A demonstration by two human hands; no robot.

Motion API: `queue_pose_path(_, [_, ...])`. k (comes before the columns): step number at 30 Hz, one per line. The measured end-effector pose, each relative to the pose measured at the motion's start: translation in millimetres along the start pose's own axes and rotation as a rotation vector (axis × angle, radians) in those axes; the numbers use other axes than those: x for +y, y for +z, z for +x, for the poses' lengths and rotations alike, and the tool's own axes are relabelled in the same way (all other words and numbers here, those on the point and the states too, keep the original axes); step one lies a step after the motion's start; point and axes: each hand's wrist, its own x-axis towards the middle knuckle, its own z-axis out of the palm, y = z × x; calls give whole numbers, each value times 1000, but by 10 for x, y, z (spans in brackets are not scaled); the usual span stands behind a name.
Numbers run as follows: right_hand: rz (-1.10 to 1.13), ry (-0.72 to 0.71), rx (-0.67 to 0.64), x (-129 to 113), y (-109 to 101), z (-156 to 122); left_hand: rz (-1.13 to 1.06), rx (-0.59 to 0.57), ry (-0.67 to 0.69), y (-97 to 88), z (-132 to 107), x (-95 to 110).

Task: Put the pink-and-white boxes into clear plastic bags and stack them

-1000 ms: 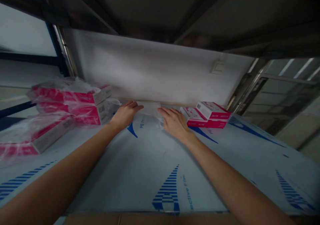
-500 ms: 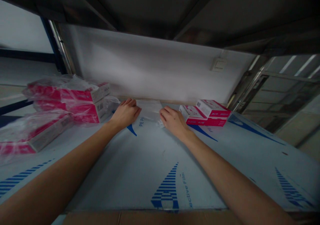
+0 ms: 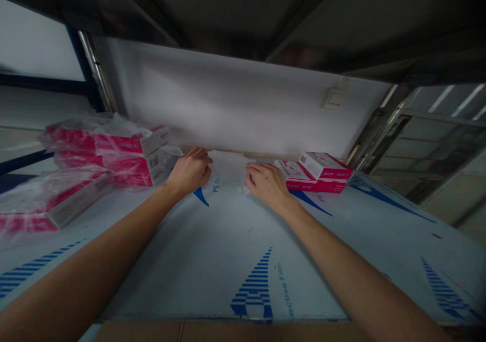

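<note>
Both my arms reach far back onto a shelf [image 3: 228, 251] covered with white film printed in blue. My left hand [image 3: 190, 171] has its fingers curled on the left edge of a thin clear plastic bag [image 3: 228, 167] lying near the back wall. My right hand [image 3: 267, 181] grips the bag's right edge, fingers bent. The bag looks flat and nearly see-through; what it contains, if anything, I cannot make out.
Stacked pink-and-white boxes wrapped in clear plastic [image 3: 106, 150] sit at the left, another wrapped box [image 3: 49, 203] nearer me. Three loose pink boxes [image 3: 315, 172] lie right of my right hand. A white wall [image 3: 235, 104] closes the back; a dark shelf hangs overhead.
Both hands have curled their fingers from lying flat to gripping the bag's edges, and the bag has shifted slightly toward the back wall.
</note>
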Motion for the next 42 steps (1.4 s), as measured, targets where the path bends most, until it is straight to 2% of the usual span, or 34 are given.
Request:
queue_pose_path(4, [-12,0,-63,-15,-4,-12,0,1,28,16,20,-26])
queue_pose_path(9, [-72,88,-135,-63,-30,-32,3,-22,6,29,11,-60])
queue_pose_path(18, [-40,-28,-112,29,43,-7,23,-100,-34,51,-14,-58])
queue_pose_path(23, [-52,65,-111,-31,8,-24,59,-79,-79,27,-12,-27])
queue_pose_path(29, [-8,70,-107,10,44,-19,22,-88,-72,38,-5,-12])
queue_pose_path(37, [-122,161,-61,-17,33,-66,74,-58,-127,-31,-10,28])
queue_pose_path(42, [-14,123,-54,11,68,-59,36,-10,-97,-10,-20,61])
